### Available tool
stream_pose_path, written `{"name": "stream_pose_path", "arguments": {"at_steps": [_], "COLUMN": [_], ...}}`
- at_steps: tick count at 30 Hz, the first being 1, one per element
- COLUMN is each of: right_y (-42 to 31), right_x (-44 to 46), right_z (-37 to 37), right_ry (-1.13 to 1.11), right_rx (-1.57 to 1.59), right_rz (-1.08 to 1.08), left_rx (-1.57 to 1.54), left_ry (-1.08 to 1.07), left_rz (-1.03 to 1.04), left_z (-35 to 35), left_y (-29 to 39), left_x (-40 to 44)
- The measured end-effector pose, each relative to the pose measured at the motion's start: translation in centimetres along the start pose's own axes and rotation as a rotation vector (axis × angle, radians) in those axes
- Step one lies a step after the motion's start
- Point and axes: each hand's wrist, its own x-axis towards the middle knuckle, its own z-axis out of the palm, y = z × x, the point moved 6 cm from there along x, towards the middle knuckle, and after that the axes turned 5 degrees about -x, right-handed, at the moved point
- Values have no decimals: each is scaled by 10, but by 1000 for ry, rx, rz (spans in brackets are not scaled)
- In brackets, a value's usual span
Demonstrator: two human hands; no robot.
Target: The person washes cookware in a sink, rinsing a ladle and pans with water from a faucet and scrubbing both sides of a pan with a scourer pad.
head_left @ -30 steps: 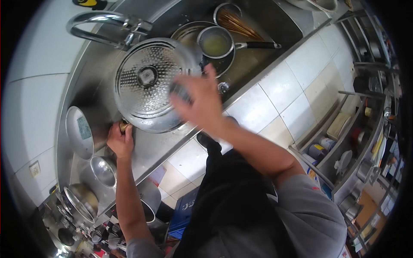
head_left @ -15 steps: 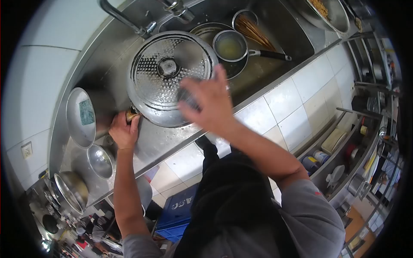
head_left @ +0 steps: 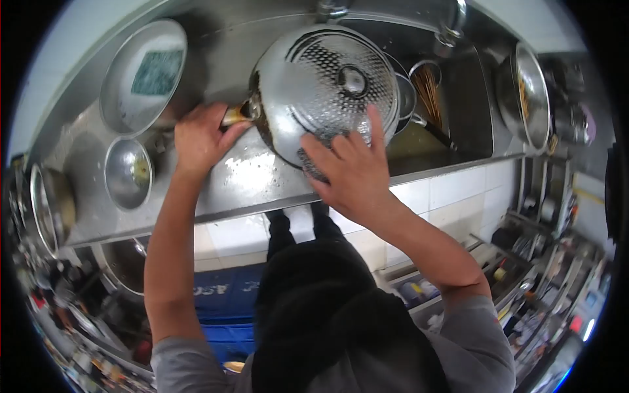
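A large metal pan (head_left: 282, 85) is turned bottom side up, its dimpled underside and round central boss facing me. My left hand (head_left: 202, 139) is wrapped around the pan's short handle (head_left: 234, 116), which looks brownish. On the near part of the underside, my right hand (head_left: 354, 170) presses a dark steel wool scourer (head_left: 312, 165); some of its fingers are stretched over the metal. Part of the scourer is hidden under the palm. Right of the pan, a small round strainer-like vessel (head_left: 405, 98) with a black handle (head_left: 434, 133) is partly covered by it.
Thin wooden sticks (head_left: 429, 92) stand in a round container in the sink (head_left: 473, 98). A large bowl (head_left: 111, 98) with a green scouring pad (head_left: 157, 72) and a smaller bowl (head_left: 118, 173) lie left. Another bowl (head_left: 538, 98) holds food at right. Faucets (head_left: 452, 26) rise behind.
My view has turned, so the sink edge now runs nearly level. The pan has tilted and its underside faces more to the right. My right hand remains at its near part with the scourer.
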Motion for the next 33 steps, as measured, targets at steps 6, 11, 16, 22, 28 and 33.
{"name": "stream_pose_path", "arguments": {"at_steps": [6, 11, 16, 22, 28, 33], "right_y": [30, 2, 73, 66, 11, 40], "right_x": [166, 165, 224, 232, 208, 216], "right_z": [51, 60, 102, 115, 85, 96], "right_ry": [-209, -301, -698, -618, -693, -619], "right_rx": [26, -29, 144, -53, -63, -61], "right_rz": [129, -105, 390, 1, -79, 34], "left_rx": [-57, -149, -102, -90, -106, -54], "left_ry": [21, 24, -13, -86, -26, -33], "left_rz": [40, 25, -26, -82, -22, -50], "left_z": [-3, -6, -2, -2, -2, 0], "left_y": [0, -7, -10, -14, -15, -19], "left_x": [-4, -7, -10, -12, -13, -11]}}
